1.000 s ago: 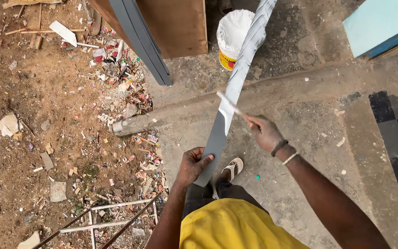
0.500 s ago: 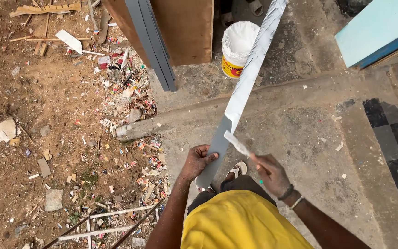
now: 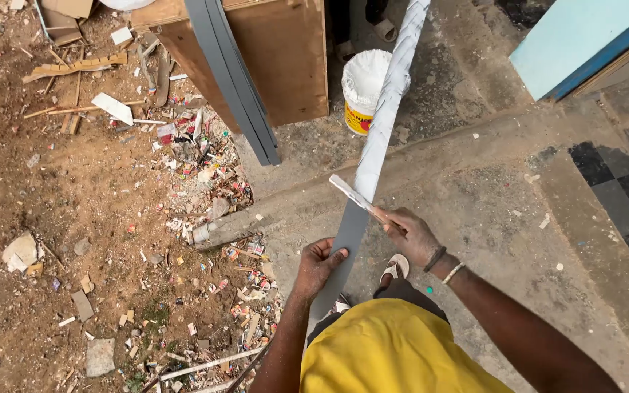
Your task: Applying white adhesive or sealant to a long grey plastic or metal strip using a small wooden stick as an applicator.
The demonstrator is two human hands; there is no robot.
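Note:
A long grey strip (image 3: 373, 160) runs from my lap up to the top of the view; its far half is coated in white putty. My left hand (image 3: 319, 263) grips the strip's bare near end from the left side. My right hand (image 3: 410, 234) holds a putty knife (image 3: 355, 195) by its wooden handle, the white-smeared blade lying across the strip where grey meets white. A white bucket (image 3: 363, 89) with a yellow label stands just left of the strip, farther off.
Grey strips (image 3: 236, 87) lean against a brown wooden board (image 3: 285, 58). Dirt ground strewn with rubble and scraps (image 3: 205, 189) lies to the left. A light blue panel (image 3: 584, 36) is at the top right. My sandalled foot (image 3: 396, 266) rests on the concrete.
My right hand with the putty knife dropped down the strip towards me, then lifted again to the edge of the white coating. The view shifted a little, the bucket sitting lower in frame.

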